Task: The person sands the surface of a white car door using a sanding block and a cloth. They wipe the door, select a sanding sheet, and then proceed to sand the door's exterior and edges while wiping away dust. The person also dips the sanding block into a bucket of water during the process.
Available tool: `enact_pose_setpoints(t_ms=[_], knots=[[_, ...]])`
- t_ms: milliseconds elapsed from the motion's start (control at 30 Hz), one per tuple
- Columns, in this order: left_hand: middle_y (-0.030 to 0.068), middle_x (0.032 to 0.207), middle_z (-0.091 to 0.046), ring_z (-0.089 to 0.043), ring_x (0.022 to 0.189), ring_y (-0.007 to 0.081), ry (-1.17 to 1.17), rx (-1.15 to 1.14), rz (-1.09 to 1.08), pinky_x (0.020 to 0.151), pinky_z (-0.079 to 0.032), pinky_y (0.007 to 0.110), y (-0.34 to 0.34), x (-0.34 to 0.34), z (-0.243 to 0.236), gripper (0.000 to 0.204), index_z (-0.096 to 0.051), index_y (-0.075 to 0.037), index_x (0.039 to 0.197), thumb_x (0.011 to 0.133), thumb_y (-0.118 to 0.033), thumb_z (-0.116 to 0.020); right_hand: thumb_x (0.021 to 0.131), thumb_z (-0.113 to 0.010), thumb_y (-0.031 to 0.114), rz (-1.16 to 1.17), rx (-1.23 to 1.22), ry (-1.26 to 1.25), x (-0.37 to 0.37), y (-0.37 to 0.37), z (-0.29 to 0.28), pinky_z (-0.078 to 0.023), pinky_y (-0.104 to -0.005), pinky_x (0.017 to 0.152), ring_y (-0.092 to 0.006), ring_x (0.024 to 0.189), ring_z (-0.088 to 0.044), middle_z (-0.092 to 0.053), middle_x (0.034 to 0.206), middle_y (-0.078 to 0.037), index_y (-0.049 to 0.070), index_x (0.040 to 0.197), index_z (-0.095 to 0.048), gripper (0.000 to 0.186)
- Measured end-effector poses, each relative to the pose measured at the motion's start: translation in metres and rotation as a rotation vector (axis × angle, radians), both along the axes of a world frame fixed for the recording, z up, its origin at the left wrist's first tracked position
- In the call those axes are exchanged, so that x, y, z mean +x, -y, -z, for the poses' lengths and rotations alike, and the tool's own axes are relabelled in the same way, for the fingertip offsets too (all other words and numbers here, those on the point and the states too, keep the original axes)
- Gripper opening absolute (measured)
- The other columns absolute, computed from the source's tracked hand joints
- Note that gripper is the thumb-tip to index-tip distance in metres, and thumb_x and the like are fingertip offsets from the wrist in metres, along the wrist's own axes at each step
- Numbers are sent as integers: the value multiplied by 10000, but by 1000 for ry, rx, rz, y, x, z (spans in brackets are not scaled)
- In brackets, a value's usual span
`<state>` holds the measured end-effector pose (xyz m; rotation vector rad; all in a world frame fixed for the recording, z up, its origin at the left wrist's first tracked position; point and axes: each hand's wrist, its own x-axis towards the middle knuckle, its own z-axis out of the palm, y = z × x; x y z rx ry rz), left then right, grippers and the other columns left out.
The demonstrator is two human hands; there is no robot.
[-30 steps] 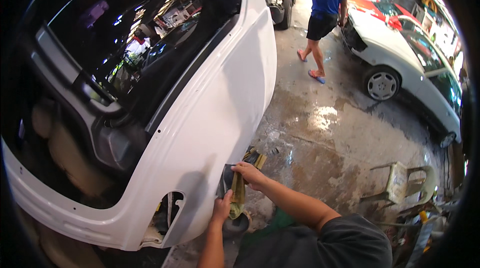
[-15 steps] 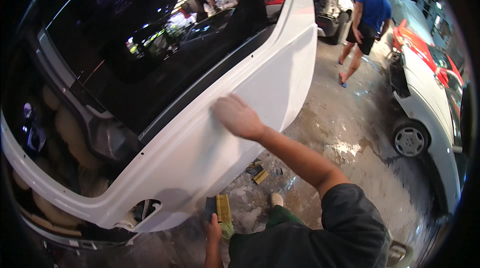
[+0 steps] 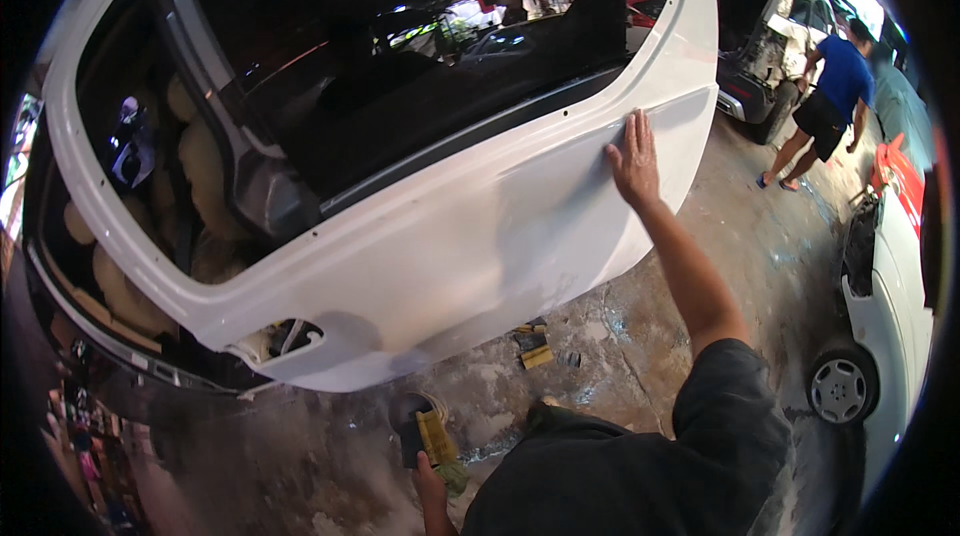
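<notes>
A white vehicle panel (image 3: 480,266) with a dark glass window (image 3: 400,96) fills the upper left and middle. My right hand (image 3: 633,158) lies flat on the panel just below the window frame's right part, fingers stretched out. Low in the middle, my left hand (image 3: 428,481) grips a dark pad with yellowish sheet (image 3: 437,435); something pale green hangs under it. A round container, partly hidden, is behind that hand. Scraps of yellow and dark sheet (image 3: 535,356) lie on the floor beside the panel.
At the right a person in blue (image 3: 840,86) walks among parked vehicles: a damaged one (image 3: 760,46) at the back, and a white car (image 3: 890,286) with red on it along the right edge. The concrete floor (image 3: 700,256) runs between them, stained and wet-looking.
My right hand left the held pad and moved up and rightward along the panel, now flattened on it. The view has turned. The person in blue has walked farther away.
</notes>
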<state>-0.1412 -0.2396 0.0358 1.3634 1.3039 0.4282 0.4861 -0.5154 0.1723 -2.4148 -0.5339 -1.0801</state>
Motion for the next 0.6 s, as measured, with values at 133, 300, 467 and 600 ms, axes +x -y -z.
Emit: enact_pose_setpoints(t_ms=[133, 300, 467, 600], knots=[[155, 1216, -634, -621, 1063, 276, 8, -99, -100, 895, -489, 384, 57, -33, -15, 582, -560, 93, 1318, 1053, -424, -520, 986, -633, 352, -158, 150, 120, -38, -66, 26, -135, -554, 1254, -470, 1552, -144, -156, 1665, -306, -66, 1587, -226, 838], [159, 1213, -639, -617, 1058, 273, 75, -114, -228, 901, -480, 385, 122, -75, 13, 602, -580, 91, 1301, 1046, -452, -527, 989, -619, 386, -364, 50, 58, -113, -140, 19, -113, -550, 1260, -430, 1566, -129, -163, 1670, -289, -64, 1581, -246, 832], [168, 1163, -652, -622, 1042, 292, 20, -133, -226, 891, -475, 392, 186, -84, 23, 625, -598, 92, 1282, 1043, -480, -516, 1027, -514, 438, -621, -380, 34, -179, -192, 13, -129, -515, 1269, -333, 1570, -177, -210, 1680, -209, -10, 1560, -342, 717], [196, 1134, -656, -626, 1028, 319, -190, -121, -267, 892, -467, 394, 233, -62, -28, 681, -595, 94, 1285, 1030, -532, -507, 1043, -473, 438, -695, -563, 211, -171, -194, -1, -123, -493, 1275, -272, 1570, -188, -232, 1687, -135, 32, 1573, -354, 678]])
